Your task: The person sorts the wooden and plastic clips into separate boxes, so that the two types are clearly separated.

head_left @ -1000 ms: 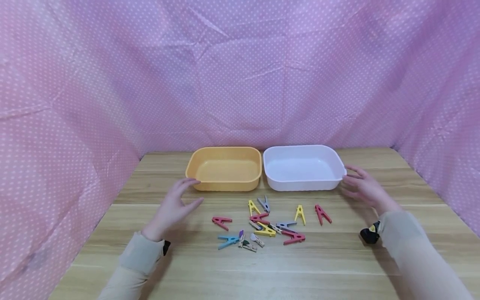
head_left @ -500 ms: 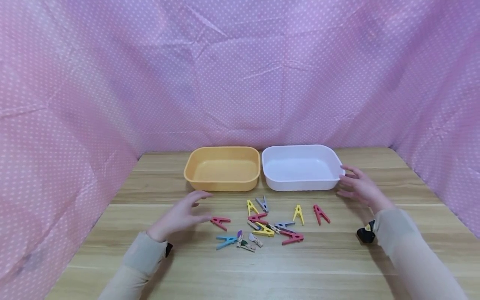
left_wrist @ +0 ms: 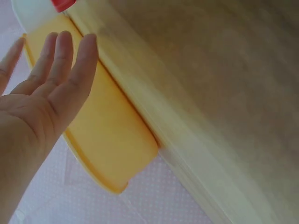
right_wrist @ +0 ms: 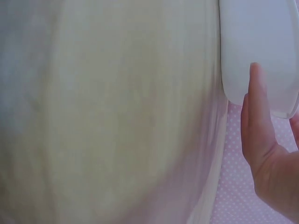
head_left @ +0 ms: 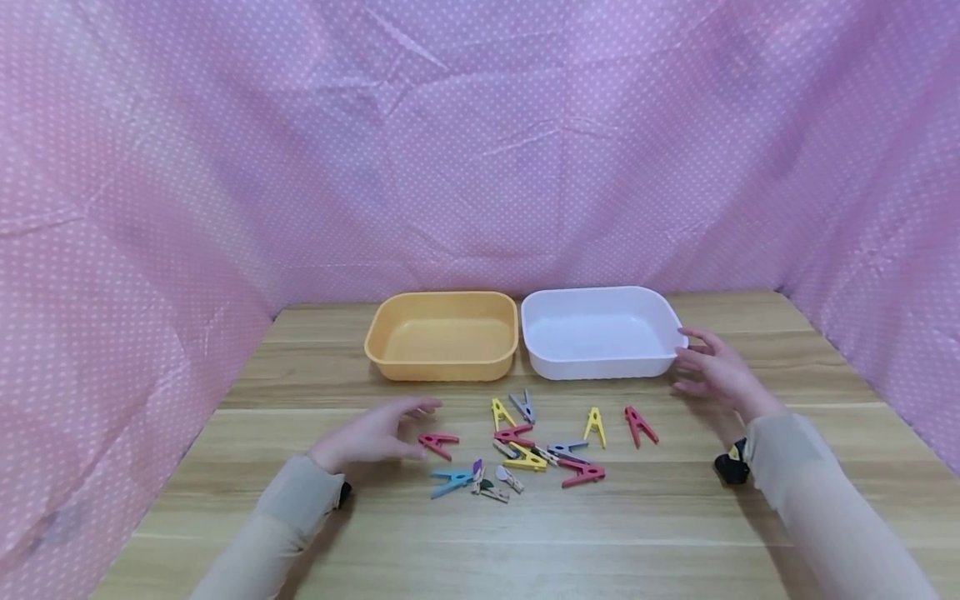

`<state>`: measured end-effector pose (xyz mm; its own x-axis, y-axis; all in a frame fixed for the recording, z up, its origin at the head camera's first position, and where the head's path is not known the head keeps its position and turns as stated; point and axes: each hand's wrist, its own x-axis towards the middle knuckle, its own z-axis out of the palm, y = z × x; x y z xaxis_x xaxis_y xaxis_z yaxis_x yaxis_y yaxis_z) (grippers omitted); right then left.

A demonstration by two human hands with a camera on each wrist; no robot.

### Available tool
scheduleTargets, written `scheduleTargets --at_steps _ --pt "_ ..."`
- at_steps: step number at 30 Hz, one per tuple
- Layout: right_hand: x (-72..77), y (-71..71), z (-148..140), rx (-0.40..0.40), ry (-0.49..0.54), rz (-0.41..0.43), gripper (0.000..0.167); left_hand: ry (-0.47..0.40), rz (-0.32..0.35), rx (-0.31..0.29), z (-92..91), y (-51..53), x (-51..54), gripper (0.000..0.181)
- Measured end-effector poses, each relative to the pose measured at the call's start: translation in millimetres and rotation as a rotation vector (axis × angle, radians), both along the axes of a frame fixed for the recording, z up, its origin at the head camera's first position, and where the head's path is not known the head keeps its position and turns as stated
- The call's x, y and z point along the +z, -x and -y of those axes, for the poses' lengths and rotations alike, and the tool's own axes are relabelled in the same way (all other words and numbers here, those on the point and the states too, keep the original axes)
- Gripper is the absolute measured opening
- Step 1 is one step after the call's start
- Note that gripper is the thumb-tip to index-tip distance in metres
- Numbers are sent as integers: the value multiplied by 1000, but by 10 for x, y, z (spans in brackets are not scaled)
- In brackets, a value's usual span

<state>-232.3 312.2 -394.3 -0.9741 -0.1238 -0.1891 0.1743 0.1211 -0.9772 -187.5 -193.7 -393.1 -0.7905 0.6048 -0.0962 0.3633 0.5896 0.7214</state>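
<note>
My left hand (head_left: 375, 435) hovers just left of a red clothespin (head_left: 438, 445), thumb and fingers spread apart and holding nothing. In the left wrist view the fingers (left_wrist: 77, 77) are nearly straight in front of the yellow tray (left_wrist: 110, 126). My right hand (head_left: 723, 375) is at the right end of the white tray (head_left: 607, 368), its fingertips at the wall; whether they press on it I cannot tell. Those fingers look straight in the right wrist view (right_wrist: 259, 112). Between the hands lie several clothespins: a blue one (head_left: 452, 481), a yellow one (head_left: 595, 427), a red one (head_left: 641, 426) and small wooden ones (head_left: 510, 478).
The yellow tray (head_left: 442, 372) and the white tray stand side by side at the back of the wooden table (head_left: 525, 550). Behind them hangs a pink dotted cloth (head_left: 480, 167). A heap of mixed clothespins, with a yellow clothespin (head_left: 527, 458) on it, lies mid-table.
My left hand has moved away from the yellow tray's corner, toward the near right, and is now beside the red clothespin. My right hand has stayed at the white tray's end.
</note>
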Motion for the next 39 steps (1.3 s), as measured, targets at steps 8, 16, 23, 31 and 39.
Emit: scheduleTargets --at_steps 8,16,23,31,39 --pt "-4 4 11 4 -41 2 60 49 78 -25 -83 34 -38 68" --pt "-1 -6 14 5 -31 0 52 87 36 -92 -135 115 -85 53" --pt "18 2 7 19 -78 12 66 131 19 -113 -163 135 -75 41" --pt "45 2 10 24 -71 -1 61 192 36 -83 -201 158 -62 30" --pt "36 7 12 30 -96 -8 64 223 69 -24 -216 142 -61 24"
